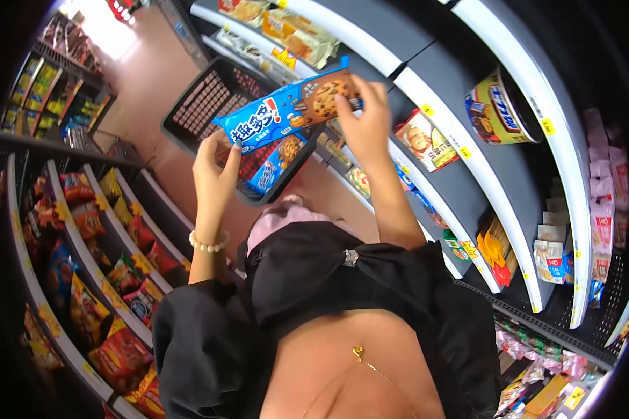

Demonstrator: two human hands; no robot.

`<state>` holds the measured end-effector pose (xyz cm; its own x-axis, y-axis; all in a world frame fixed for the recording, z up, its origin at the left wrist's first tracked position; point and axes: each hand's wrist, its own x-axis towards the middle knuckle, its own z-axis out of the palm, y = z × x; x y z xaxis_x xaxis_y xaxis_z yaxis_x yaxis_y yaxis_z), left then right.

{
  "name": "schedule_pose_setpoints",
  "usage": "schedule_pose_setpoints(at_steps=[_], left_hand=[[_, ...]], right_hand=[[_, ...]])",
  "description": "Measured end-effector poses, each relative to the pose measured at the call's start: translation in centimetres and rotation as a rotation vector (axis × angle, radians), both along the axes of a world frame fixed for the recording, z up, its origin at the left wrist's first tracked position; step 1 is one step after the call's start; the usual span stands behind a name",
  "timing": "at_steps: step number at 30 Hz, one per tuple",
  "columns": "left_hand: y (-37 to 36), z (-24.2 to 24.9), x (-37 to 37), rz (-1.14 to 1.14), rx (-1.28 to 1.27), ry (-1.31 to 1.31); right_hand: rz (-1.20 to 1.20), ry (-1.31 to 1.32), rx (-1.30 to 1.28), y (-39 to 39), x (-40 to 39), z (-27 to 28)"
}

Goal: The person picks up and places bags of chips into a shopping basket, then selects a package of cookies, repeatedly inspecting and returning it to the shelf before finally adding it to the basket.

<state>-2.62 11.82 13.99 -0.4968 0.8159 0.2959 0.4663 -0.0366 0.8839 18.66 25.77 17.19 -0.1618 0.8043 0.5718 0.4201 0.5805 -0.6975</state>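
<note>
Both hands were clamped on one blue pack of chocolate-chip cookies [290,105], which was held level in the air directly above the black shopping basket [203,98] on the floor. The left hand [215,170] pinched the blue end of the pack between fingertips and thumb, nearer the snack shelves than the basket's middle; a pearl bracelet [208,245] circled that wrist. The right hand [365,119] gripped the brown end, where the cookie picture showed, on the side of the basket toward the white-edged shelves. A second pack of the same cookies [276,162] lay inside the basket, just below the held one. A round tin [497,108] stood on the white-edged shelf [468,153], well apart from the basket, and red snack bags [122,353] filled the shelves on the basket's other side.
</note>
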Motion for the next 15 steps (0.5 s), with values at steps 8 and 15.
schedule_pose_setpoints(at_steps=[8,15], left_hand=[[-2.8,-15.0,-3.6,0.015,-0.483,-0.138],[-2.0,-20.2,-1.8,-0.027,-0.667,-0.856]], right_hand=[[0.131,-0.394,-0.55,1.5,-5.0,-19.5],[0.138,-0.538,-0.706,1.9,-6.7,-22.9]])
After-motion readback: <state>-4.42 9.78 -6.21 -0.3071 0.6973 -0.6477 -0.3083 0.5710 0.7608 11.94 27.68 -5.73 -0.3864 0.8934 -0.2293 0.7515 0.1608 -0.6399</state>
